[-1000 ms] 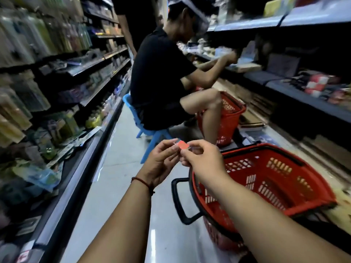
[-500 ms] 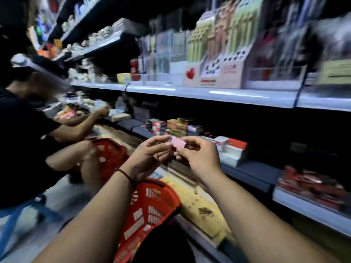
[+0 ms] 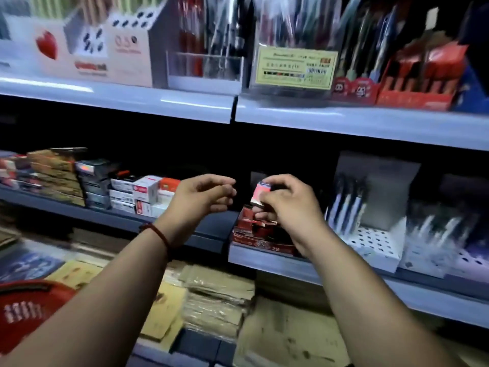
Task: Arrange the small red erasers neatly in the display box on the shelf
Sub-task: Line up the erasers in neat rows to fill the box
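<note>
My right hand point(image 3: 288, 205) pinches a small red eraser point(image 3: 260, 194) in a clear wrapper, held upright just above the red display box point(image 3: 260, 242) on the middle shelf. The box holds several red erasers point(image 3: 248, 219), partly hidden behind my right hand. My left hand point(image 3: 203, 198) hovers to the left of the eraser with loosely curled fingers and holds nothing. A red string bracelet is on my left wrist.
White and red small boxes point(image 3: 144, 193) stand left of the display box on the grey shelf point(image 3: 211, 234). A white pen stand point(image 3: 370, 239) sits to its right. Pen displays fill the upper shelf point(image 3: 344, 120). A red basket point(image 3: 29, 308) is low on the left, and paper stacks point(image 3: 214, 300) lie below.
The view has swung right from the aisle to the shelf. My left hand let go of the eraser and drew away to the left; my right hand carried it to above the display box.
</note>
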Demonstrator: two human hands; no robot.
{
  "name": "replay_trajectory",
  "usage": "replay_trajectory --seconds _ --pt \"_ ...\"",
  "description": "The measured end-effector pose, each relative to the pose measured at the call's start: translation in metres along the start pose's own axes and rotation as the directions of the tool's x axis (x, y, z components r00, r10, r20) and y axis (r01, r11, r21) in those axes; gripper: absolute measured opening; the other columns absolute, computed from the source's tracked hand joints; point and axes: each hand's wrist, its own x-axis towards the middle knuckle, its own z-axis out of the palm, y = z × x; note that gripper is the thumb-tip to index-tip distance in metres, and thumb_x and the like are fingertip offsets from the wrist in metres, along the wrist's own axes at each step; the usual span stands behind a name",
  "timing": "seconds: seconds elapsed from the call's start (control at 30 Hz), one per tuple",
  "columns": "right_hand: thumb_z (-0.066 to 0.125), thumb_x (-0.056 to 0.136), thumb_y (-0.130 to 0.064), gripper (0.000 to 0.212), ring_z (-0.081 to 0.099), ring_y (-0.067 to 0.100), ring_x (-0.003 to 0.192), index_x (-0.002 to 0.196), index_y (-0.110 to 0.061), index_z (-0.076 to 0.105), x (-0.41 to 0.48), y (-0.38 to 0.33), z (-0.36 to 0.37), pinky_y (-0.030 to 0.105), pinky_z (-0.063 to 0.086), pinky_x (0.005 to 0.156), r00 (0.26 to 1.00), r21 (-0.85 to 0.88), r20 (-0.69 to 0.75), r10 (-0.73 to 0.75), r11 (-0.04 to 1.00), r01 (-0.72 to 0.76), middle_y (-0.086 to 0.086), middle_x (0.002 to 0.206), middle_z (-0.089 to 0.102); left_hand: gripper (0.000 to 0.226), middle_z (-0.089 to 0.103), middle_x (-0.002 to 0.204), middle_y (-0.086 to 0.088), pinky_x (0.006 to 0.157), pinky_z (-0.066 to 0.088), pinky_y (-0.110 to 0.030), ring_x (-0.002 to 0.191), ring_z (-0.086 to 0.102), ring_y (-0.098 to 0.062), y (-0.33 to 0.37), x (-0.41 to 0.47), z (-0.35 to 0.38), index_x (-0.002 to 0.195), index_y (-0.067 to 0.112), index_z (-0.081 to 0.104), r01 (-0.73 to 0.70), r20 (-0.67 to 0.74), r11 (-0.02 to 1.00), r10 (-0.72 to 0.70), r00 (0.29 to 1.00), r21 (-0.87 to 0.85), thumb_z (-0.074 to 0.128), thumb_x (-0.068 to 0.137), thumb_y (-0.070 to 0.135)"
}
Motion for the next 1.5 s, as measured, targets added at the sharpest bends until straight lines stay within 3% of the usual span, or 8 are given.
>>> replay_trajectory --seconds 0.17,0.47,0.67,0.83,1.03,1.2,1.37,1.5 --pt "0.075 0.086 -0.009 0.020 0.068 0.022 0.065 0.098 -0.024 0.070 0.024 0.029 -0.028 0.035 0.051 0.059 0.996 -0.315 -0.079 -0.032 0.949 0.005 0.011 0.080 0.076 0.016 0.075 0.086 0.010 0.061 0.050 -0.012 0.070 0.064 0.002 -0.036 0.011 0.004 0.098 0.023 0.076 -0.078 -0.074 0.957 0.102 0.992 0.280 0.068 0.094 0.009" --pt "0.077 0.088 -0.018 0.019 0.070 0.009 0.069 0.085 -0.028 0.061 0.071 0.075 -0.023 0.025 0.050 0.061 0.993 -0.453 -0.089 -0.073 0.891 0.025 -0.003 0.078 0.072 0.013 0.073 0.075 0.015 0.068 0.046 -0.007 0.070 0.061 0.008 -0.076 0.038 0.009 0.096 0.013 0.078 -0.028 -0.019 0.921 0.039 0.999 0.389 0.068 0.094 0.005" --pt "0.081 0.084 -0.028 0.020 0.064 0.007 0.058 0.076 -0.021 0.064 0.088 0.084 -0.007 0.026 0.050 0.054 0.997 -0.621 0.008 -0.082 0.781 0.070 -0.003 0.068 0.069 0.012 0.071 0.073 0.011 0.065 0.045 -0.007 0.063 0.058 0.008 -0.090 0.062 0.012 0.096 0.014 0.078 0.011 -0.019 0.934 -0.004 1.000 0.358 0.068 0.094 0.009" --pt "0.083 0.083 -0.028 0.015 0.066 0.009 0.059 0.073 -0.023 0.073 0.090 0.087 -0.006 0.030 0.054 0.059 0.992 -0.574 0.080 -0.095 0.810 0.124 -0.002 0.066 0.071 0.011 0.062 0.058 0.016 0.053 0.038 -0.005 0.052 0.052 0.008 -0.099 0.065 0.011 0.095 0.014 0.078 0.051 -0.013 0.950 -0.049 0.999 0.307 0.068 0.094 0.011" --pt "0.075 0.090 -0.027 0.009 0.066 -0.003 0.071 0.092 -0.034 0.080 0.087 0.093 -0.008 0.021 0.054 0.068 0.991 -0.682 0.116 -0.060 0.721 0.124 -0.019 0.077 0.073 0.011 0.057 0.055 0.017 0.046 0.036 -0.007 0.047 0.046 0.004 -0.099 0.064 0.009 0.097 0.013 0.078 0.078 -0.034 0.973 -0.072 0.997 0.217 0.067 0.094 0.015" --pt "0.072 0.093 -0.029 0.012 0.067 -0.001 0.089 0.098 -0.034 0.080 0.087 0.088 -0.004 0.031 0.058 0.086 0.988 -0.737 0.151 -0.015 0.665 0.123 -0.021 0.099 0.075 0.013 0.069 0.069 0.011 0.058 0.045 -0.009 0.062 0.060 0.001 -0.089 0.054 0.004 0.094 0.012 0.078 0.056 0.126 0.972 -0.087 0.988 0.229 0.067 0.092 0.018" --pt "0.069 0.094 -0.027 0.013 0.066 -0.002 0.085 0.096 -0.033 0.081 0.087 0.089 -0.005 0.032 0.059 0.082 0.979 -0.739 0.202 -0.029 0.651 0.172 -0.019 0.093 0.075 0.021 0.074 0.100 -0.003 0.078 0.057 -0.025 0.091 0.073 -0.018 -0.080 0.049 -0.013 0.101 0.015 0.079 0.022 0.350 0.957 -0.127 0.928 0.288 0.073 0.085 0.027" --pt "0.071 0.092 -0.027 0.012 0.066 -0.007 0.081 0.091 -0.035 0.079 0.088 0.085 -0.009 0.018 0.052 0.072 0.978 -0.674 0.191 -0.089 0.712 0.197 -0.022 0.086 0.073 0.035 0.061 0.100 -0.003 0.082 0.055 -0.028 0.090 0.061 -0.028 -0.076 0.045 -0.019 0.103 0.029 0.081 -0.012 0.409 0.927 -0.154 0.900 0.376 0.086 0.068 0.029"
